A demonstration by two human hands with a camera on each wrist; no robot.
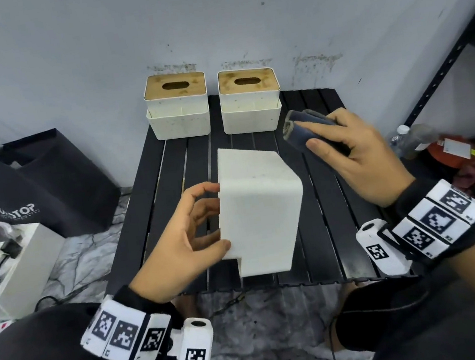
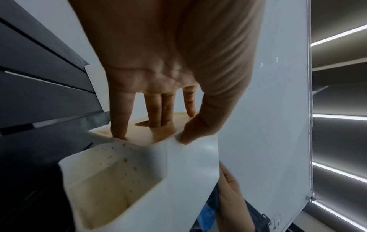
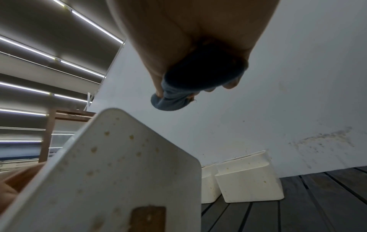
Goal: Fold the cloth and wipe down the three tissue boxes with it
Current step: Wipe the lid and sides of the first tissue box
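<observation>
left hand (image 1: pixel 189 239) grips a white tissue box (image 1: pixel 259 213) tipped on its side mid-table (image 1: pixel 151 172), likely baring a face for wiping; right hand (image 1: pixel 355 153) clutches the folded dark cloth (image 1: pixel 307 127) just beside it, two boxes (image 1: pixel 177 106) at the far edge.

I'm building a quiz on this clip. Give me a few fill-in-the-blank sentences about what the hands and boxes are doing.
1. The folded cloth is held by the ____ hand.
2. The left hand holds a tissue box tipped onto its ____.
3. ____ other tissue boxes stand upright at the back of the black table.

Missing words: right; side; two
</observation>
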